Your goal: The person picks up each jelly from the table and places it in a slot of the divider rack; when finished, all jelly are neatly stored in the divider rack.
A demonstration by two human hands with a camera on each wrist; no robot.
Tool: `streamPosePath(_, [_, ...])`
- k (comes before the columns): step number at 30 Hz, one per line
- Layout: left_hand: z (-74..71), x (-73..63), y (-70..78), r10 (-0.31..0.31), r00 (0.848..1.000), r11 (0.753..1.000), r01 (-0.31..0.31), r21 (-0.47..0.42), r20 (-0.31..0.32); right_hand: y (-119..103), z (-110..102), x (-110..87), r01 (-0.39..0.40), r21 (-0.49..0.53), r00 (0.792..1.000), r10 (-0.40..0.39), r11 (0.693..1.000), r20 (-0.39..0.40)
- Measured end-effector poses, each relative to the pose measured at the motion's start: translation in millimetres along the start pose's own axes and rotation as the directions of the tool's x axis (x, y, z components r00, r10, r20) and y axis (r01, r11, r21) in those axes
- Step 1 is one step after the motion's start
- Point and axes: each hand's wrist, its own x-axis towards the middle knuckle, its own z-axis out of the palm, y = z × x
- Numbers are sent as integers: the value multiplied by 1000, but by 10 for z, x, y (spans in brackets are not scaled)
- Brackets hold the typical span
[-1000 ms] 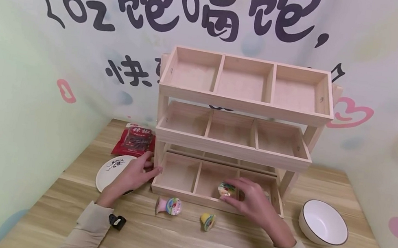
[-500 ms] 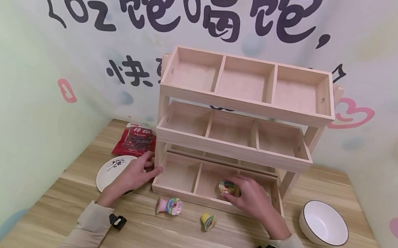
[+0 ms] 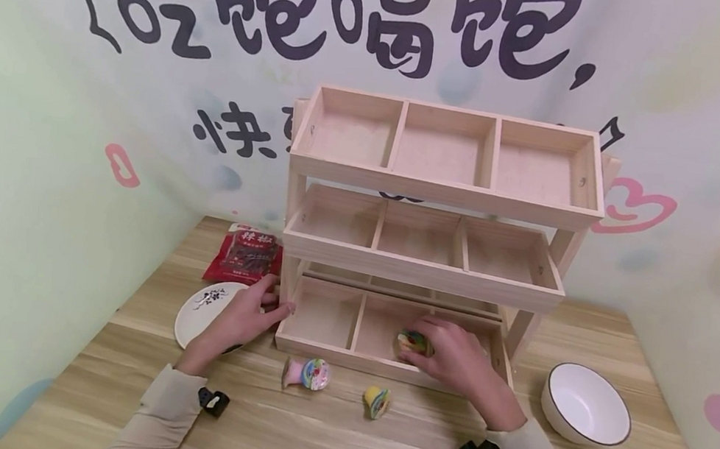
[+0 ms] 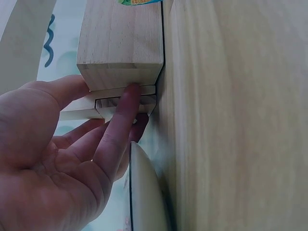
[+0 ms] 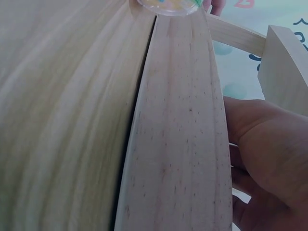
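In the head view, a small jelly cup [image 3: 412,341] with a colourful lid sits within the middle compartment of the wooden rack's lowest tier. My right hand [image 3: 454,357] pinches it between thumb and fingers; in the right wrist view the front board [image 5: 175,120] hides the fingertips. With fairly straight fingers, my left hand [image 3: 245,319] touches the lower left end of the three-tier rack [image 3: 422,265]; the left wrist view shows its fingertips against the wood [image 4: 120,74]. On the table before the rack lie a pink jelly cup [image 3: 306,374] and a yellow jelly cup [image 3: 376,402].
A white patterned plate [image 3: 192,316] lies under and beside my left forearm, with a red packet of dried chillies [image 3: 246,256] behind it. To the right stands a white bowl [image 3: 586,404] with a dark rim. Upper tiers overhang the lowest one.
My right hand has lowered slightly with the jelly cup in the middle compartment, and the lid has tilted. Its wrist has shifted a little left. The left hand stays in place.
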Motion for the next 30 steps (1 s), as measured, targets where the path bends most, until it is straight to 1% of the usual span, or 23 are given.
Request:
streamPosePath(7, [-6, 4, 10, -4, 1000, 1000, 4, 7, 1, 16, -15, -11, 42, 42, 999, -42, 998, 0])
streamPosePath(10, [-7, 5, 16, -5, 1000, 1000, 5, 8, 0, 23, -25, -4, 50, 69, 998, -52, 996, 20])
streamPosePath(14, [-4, -1, 21, -16, 1000, 1000, 16, 6, 4, 32, -39, 6, 24, 116, 998, -31, 993, 61])
streamPosePath(18, [-1, -7, 22, -23, 1000, 1000, 22, 2, 4, 37, -52, 6, 7, 131, 997, -17, 991, 80])
streamPosePath(30, [-1, -12, 22, -27, 1000, 1000, 27, 3, 3, 42, -46, 7, 9, 126, 997, -18, 992, 75])
